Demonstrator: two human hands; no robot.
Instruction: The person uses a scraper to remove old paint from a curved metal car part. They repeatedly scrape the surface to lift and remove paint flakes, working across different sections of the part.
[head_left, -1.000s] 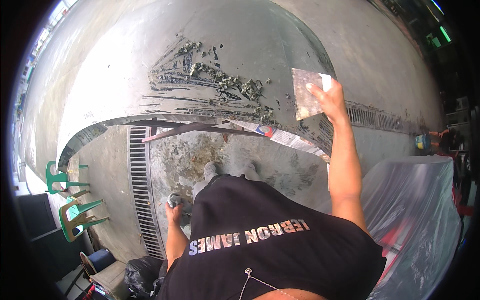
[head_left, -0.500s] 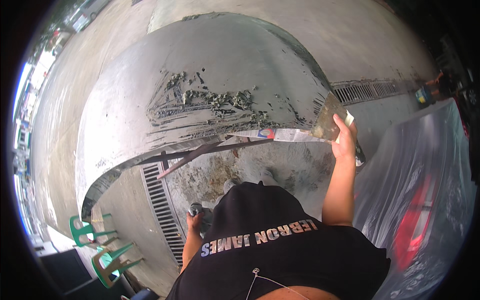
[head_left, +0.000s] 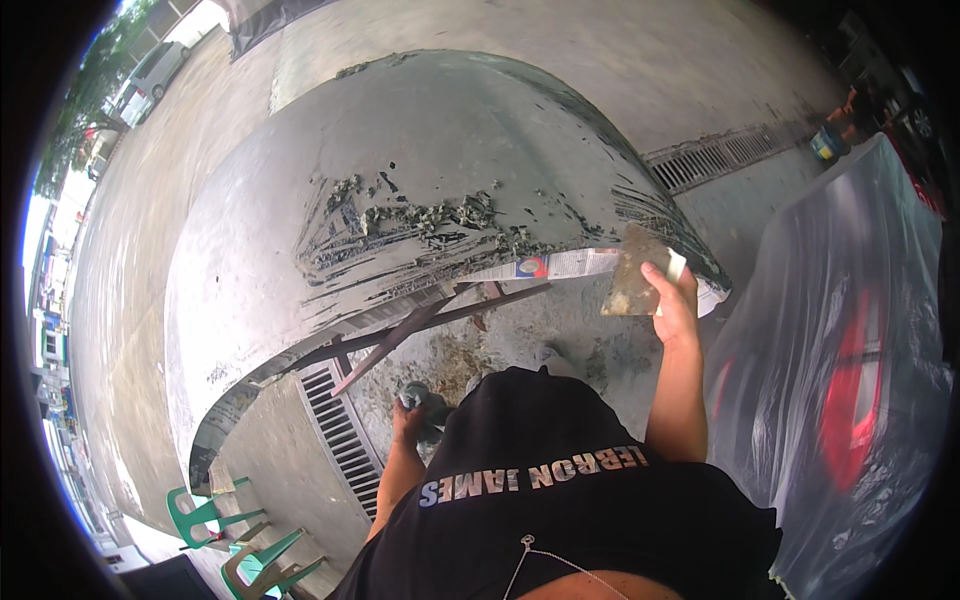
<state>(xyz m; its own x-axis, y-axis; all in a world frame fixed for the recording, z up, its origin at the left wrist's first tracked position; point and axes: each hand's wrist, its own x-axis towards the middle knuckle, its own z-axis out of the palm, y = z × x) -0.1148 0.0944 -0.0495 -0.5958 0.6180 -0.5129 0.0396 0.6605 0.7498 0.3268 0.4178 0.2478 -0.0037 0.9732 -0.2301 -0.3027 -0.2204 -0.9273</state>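
Note:
A large curved grey panel [head_left: 270, 200] lies in front of me, with dark scrape streaks and crumbly grey-green clumps [head_left: 450, 212] across its near middle. My right hand [head_left: 680, 305] grips a flat, stained scraper [head_left: 632, 278] with a pale grip, fingers on one face. The blade stands at the panel's near right edge, overlapping a strip of printed paper [head_left: 585, 262] along that edge; whether it touches cannot be told. Low beside my body, my left hand [head_left: 407, 424] is closed around a crumpled-looking grey piece [head_left: 415, 394], its kind unclear.
A dark stand [head_left: 400, 328] supports the panel from below. Floor grates run at left [head_left: 340, 425] and far right [head_left: 725, 158]. Clear plastic sheeting [head_left: 790, 330] covers something red on the right. Green chairs [head_left: 200, 515] stand at lower left; a person [head_left: 858, 108] is at far right.
My right hand has drawn the scraper toward me, off the panel's surface to its near edge. More dark streaks show at the right corner. The whole view has shifted a little.

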